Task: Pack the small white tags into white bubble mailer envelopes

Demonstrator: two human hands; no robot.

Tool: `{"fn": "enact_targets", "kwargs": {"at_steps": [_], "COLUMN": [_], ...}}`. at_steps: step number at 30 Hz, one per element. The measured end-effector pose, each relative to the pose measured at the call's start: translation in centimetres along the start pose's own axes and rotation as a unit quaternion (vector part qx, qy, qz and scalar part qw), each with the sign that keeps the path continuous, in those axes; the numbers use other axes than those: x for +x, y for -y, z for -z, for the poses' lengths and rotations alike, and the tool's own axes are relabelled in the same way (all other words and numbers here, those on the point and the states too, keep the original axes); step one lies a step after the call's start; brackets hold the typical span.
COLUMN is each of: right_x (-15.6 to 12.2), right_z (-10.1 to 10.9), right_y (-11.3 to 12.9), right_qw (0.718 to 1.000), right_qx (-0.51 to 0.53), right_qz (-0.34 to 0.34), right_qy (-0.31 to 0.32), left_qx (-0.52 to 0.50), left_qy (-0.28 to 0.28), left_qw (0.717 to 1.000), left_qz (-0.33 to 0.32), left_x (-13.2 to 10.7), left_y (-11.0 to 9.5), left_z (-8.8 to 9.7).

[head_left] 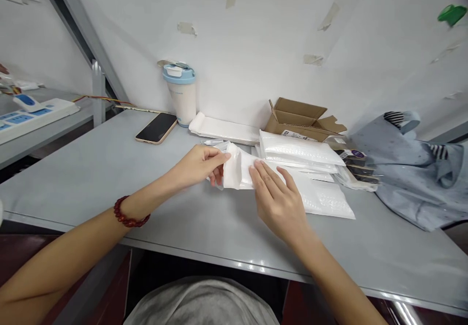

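A white bubble mailer (325,197) lies in front of me on the grey table, its left end raised and creased. My left hand (208,164) pinches that left end between thumb and fingers. Across the mailer's middle rests my right hand (278,195), palm down with fingers stretched out and touching its surface. A small stack of similar white bubble mailers (300,148) sits just beyond my right hand. Behind my left fingers is some clear plastic (217,143), partly hidden. Another long white mailer (226,129) lies by the wall.
A phone (156,128) and a lidded cup (183,95) stand at the back left. An open cardboard box (298,120) is against the wall, with dark packaged items (356,161) beside it. Blue-grey cloth (420,169) covers the right side. A power strip (44,115) is far left.
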State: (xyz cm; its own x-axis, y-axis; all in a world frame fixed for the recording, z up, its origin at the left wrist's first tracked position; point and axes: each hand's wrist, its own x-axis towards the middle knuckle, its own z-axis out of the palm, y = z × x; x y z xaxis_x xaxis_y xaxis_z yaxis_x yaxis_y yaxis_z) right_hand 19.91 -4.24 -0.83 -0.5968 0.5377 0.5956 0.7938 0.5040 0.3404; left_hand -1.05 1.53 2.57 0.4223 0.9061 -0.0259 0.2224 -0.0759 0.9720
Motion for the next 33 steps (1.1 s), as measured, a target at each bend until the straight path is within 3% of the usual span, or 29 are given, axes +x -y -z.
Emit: {"fn": "enact_targets", "kwargs": {"at_steps": [3,6,10,16,18,21,24,27,29,31,33], "right_x": [0.2,0.5,0.6,0.6,0.7,0.8,0.8,0.8,0.7,0.7,0.7], "right_z": [0.2,0.5,1.0,1.3,1.3,1.4,1.8,2.2,2.2,2.0,1.7], "right_y": [0.0,-0.3,-0.8,-0.4,-0.2,0.0,0.0,0.3,0.6,0.7,0.8], "right_qw": [1.0,1.0,0.998,0.991,0.989,0.99,0.984,0.963,0.956,0.958,0.96], "right_qx": [-0.005,0.019,0.06,0.124,0.129,0.095,0.046,0.027,0.042,0.07,0.096], "right_qz": [0.001,-0.013,-0.025,-0.001,0.003,-0.011,-0.037,-0.044,-0.024,-0.004,0.006], "right_qy": [0.012,0.021,0.004,-0.055,-0.078,-0.104,-0.169,-0.264,-0.288,-0.278,-0.263], "left_qx": [0.059,0.186,0.334,0.475,0.473,0.427,0.347,0.222,0.12,0.037,-0.001], "left_qy": [0.018,0.015,-0.033,-0.116,-0.119,-0.124,-0.123,-0.08,-0.011,0.046,0.064], "left_qw": [0.995,0.965,0.889,0.728,0.709,0.744,0.822,0.93,0.979,0.995,0.996], "left_qz": [-0.08,-0.185,-0.311,-0.48,-0.508,-0.499,-0.436,-0.282,-0.163,-0.086,-0.059], "left_x": [-0.4,-0.8,-0.9,-0.8,-0.8,-0.7,-0.6,-0.3,0.4,1.5,2.8], "left_y": [0.0,0.5,1.7,2.8,3.1,3.3,2.4,0.8,-0.1,-0.5,-0.3], "left_z": [-0.3,-1.0,-2.1,-3.6,-3.9,-4.1,-4.3,-5.1,-6.0,-7.1,-8.1]}}
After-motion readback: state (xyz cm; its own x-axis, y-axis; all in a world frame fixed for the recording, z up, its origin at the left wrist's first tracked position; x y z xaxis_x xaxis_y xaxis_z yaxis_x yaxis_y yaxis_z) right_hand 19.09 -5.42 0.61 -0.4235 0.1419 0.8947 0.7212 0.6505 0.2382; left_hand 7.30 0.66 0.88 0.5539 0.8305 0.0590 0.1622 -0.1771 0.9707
